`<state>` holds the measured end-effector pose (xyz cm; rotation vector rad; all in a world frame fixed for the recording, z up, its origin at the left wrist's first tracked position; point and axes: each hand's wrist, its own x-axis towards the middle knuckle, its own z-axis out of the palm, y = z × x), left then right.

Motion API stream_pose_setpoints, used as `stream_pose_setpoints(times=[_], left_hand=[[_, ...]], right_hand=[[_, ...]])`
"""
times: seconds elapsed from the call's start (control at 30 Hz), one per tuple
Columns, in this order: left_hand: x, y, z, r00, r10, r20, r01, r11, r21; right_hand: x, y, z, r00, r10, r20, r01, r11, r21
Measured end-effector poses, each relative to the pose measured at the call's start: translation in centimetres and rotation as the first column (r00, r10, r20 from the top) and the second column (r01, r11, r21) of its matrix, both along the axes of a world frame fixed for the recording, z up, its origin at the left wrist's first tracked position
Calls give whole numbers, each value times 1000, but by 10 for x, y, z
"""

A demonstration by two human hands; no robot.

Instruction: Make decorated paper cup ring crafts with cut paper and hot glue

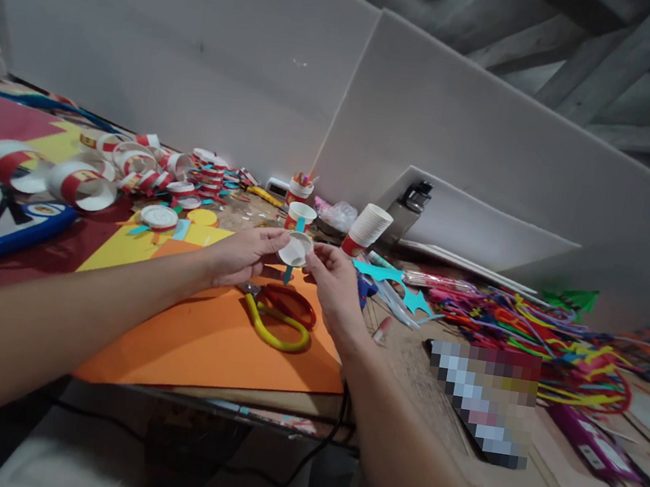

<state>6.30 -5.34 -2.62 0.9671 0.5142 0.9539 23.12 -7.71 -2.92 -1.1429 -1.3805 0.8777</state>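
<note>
Between both hands is a small round white paper cup piece (295,250), its open side facing me, with teal paper strips sticking out above and below. My left hand (247,255) pinches its left edge between thumb and fingers. On the opposite edge, my right hand (334,272) holds it with closed fingers. Scissors with red and yellow handles (278,333) lie just below, on an orange sheet (181,348). Behind the held piece stands a white and red paper cup (301,212).
Stacked cups (372,224) and a bottle (408,211) stand behind my right hand. Colourful pipe cleaners (508,324), a pixelated dark-edged object (475,404) and a purple packet (593,446) lie right. Cut cup rings (135,160) and a blue tool (15,230) lie left.
</note>
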Motion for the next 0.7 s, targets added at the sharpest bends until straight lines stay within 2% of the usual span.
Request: stream_pose_setpoints(times=[0.13,0.3,0.53,0.63,0.7], left_hand=[[-1,3,-3,999,25,-39,-24,999,40],[-2,4,-4,998,24,-63,-21,998,54],[-3,3,-4,998,-3,-67,8,996,84],[-4,6,-5,998,6,-61,-4,999,38],[-6,9,-5,997,58,-43,-58,998,-20]], right_hand=[[0,-3,5,999,-23,-33,24,1000,18],[1,-4,6,999,8,-32,-8,1000,-1],[1,-4,4,1000,10,12,-11,996,89],[3,-4,4,998,-35,51,30,996,86],[5,-4,6,994,-78,77,71,993,91]])
